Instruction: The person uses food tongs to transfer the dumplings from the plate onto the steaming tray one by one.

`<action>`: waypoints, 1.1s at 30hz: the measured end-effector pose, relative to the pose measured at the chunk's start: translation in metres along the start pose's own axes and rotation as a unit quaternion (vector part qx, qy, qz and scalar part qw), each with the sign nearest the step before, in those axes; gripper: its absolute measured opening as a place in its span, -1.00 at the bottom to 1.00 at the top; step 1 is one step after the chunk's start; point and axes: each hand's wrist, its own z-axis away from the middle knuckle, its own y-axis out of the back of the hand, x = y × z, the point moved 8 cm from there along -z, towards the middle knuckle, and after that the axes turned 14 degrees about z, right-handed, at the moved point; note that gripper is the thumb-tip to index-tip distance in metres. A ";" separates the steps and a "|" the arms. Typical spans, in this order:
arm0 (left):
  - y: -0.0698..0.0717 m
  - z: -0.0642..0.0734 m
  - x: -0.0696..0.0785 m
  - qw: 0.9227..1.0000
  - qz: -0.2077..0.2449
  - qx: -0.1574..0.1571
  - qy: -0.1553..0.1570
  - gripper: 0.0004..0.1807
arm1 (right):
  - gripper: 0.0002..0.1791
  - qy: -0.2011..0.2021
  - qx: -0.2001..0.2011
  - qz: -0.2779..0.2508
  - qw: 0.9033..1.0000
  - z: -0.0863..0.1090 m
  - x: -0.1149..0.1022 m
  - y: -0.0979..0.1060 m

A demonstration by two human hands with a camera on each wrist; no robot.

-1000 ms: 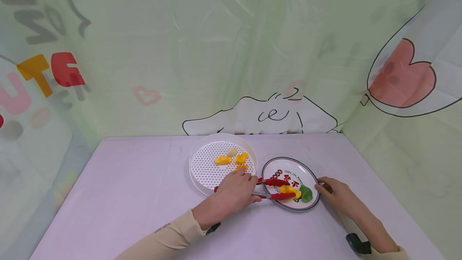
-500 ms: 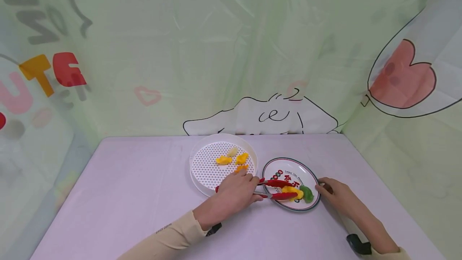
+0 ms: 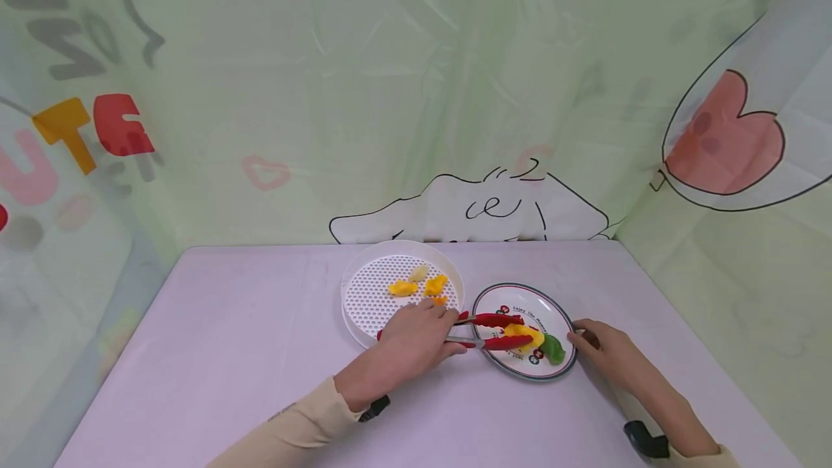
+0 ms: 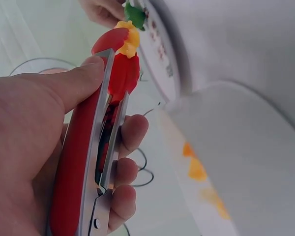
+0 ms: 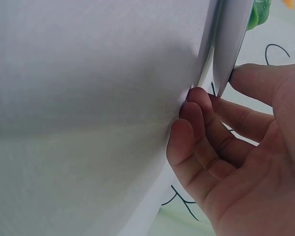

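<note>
My left hand [image 3: 416, 338] grips red-and-metal tongs [image 3: 503, 343], thumb on one arm and fingers round the other in the left wrist view. Between the tongs' red tips sits a yellow, crinkled dumpling-shaped piece [image 3: 525, 336], over the white printed plate [image 3: 549, 316]. Beside it on the plate lies a green piece [image 3: 552, 349] of similar kind. My right hand [image 3: 604, 349] pinches the plate's right rim between thumb and fingers. In the right wrist view the thumb [image 5: 255, 81] lies on the upper face and the other fingers curl near the tablecloth.
Left of the plate stands a round white perforated steamer tray [image 3: 370, 302]. In it lie two yellow pieces [image 3: 403, 287], a pale piece [image 3: 419, 273] and an orange piece [image 3: 440, 301] partly behind my left hand. A patterned curtain rises behind the table [image 3: 260, 352].
My left hand has shifted slightly left and away from me. The tongs and yellow piece have risen a little in the view, while my right hand and the plate have stayed put.
</note>
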 end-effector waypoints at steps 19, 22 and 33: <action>0.043 0.038 -0.064 0.997 0.035 0.027 0.063 -0.36 | -0.50 0.016 0.012 -0.003 1.000 0.000 0.000 0.001; 0.045 0.043 -0.074 0.996 0.038 0.027 0.070 -0.36 | -0.50 0.016 0.014 -0.002 1.000 0.001 0.000 0.001; 0.061 0.069 -0.101 0.994 0.038 0.041 0.089 -0.44 | -0.50 0.021 0.013 -0.004 1.000 0.001 0.000 0.001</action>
